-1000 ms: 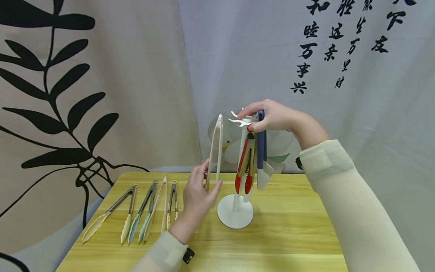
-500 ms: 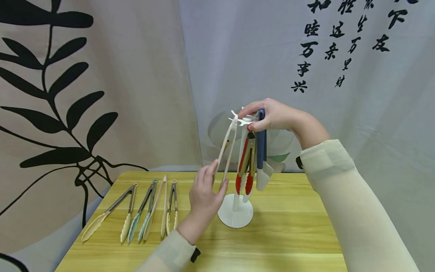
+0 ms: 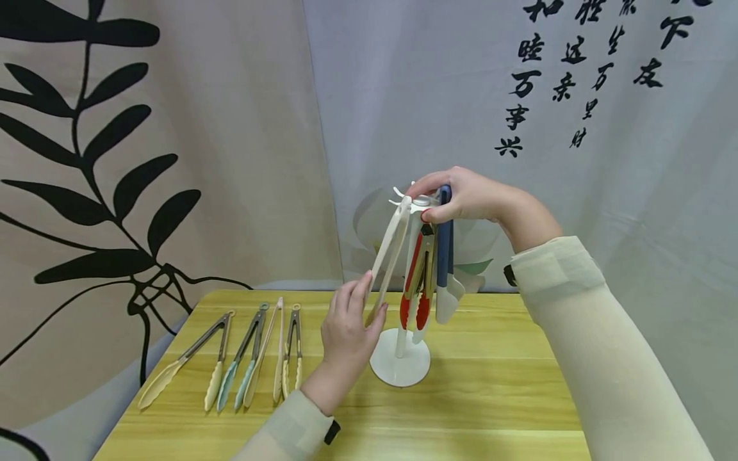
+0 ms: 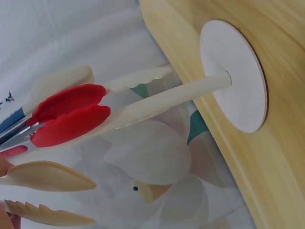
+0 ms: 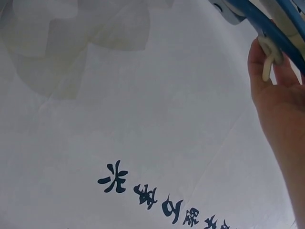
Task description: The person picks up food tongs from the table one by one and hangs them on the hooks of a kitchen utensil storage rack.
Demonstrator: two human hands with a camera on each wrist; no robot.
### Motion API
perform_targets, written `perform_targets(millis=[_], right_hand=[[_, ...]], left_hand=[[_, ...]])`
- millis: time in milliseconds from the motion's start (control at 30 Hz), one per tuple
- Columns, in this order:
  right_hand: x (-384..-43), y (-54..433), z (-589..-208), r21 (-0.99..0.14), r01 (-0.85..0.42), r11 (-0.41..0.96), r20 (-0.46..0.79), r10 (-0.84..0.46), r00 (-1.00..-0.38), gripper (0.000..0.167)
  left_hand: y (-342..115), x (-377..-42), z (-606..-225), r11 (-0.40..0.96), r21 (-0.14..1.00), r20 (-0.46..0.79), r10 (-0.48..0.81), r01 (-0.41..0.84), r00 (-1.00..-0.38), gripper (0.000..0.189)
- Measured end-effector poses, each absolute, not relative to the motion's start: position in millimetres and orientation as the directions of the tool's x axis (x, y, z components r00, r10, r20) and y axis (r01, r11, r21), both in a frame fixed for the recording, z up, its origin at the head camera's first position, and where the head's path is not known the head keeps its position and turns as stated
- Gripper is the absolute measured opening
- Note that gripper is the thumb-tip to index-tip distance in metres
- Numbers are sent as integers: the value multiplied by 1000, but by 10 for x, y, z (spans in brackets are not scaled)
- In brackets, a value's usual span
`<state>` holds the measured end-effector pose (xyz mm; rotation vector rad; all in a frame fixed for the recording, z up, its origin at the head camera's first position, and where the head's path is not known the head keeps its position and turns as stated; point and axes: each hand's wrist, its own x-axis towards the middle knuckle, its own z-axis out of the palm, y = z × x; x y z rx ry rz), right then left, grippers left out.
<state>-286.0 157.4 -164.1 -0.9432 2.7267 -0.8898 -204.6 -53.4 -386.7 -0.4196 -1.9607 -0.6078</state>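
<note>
My left hand (image 3: 348,333) holds a pair of cream tongs (image 3: 387,240) by its lower arms, thumb on one side and fingers on the other. Hinge end up, the tongs lean toward the top of a white hanging stand (image 3: 400,371); whether they sit on a hook cannot be told. In the left wrist view their scalloped tips (image 4: 52,176) are apart. My right hand (image 3: 475,202) grips the stand's top from above, thumb near a red ring. Red-tipped tongs (image 3: 423,312) and blue-handled tongs with pale heads (image 3: 442,256) hang below it.
Several tongs lie in a row on the wooden table (image 3: 484,397) at left: yellow-tipped tongs (image 3: 167,384), teal-tipped tongs (image 3: 227,384), cream tongs (image 3: 262,358) and small yellow-tipped tongs (image 3: 296,326). A printed curtain (image 3: 242,128) hangs behind the table.
My left hand has moved right with the cream tongs, bringing their hinge end from beside the stand to its top. The right hand stays on the stand.
</note>
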Motion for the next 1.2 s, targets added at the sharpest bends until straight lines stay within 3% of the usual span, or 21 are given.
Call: perform_targets(millis=[933,1200], right_hand=[[-2916,1631,-1600,-624,-528,576,35,-654,-755,43],[-2922,1635,-1602,-639,-520,567,31,-656,-754,45]], left_hand=[[-647,-2053,-3812,876,124,936,53,466,-347,56],[-616,-2091,-3823,871,134,929,55,472,-366,58]])
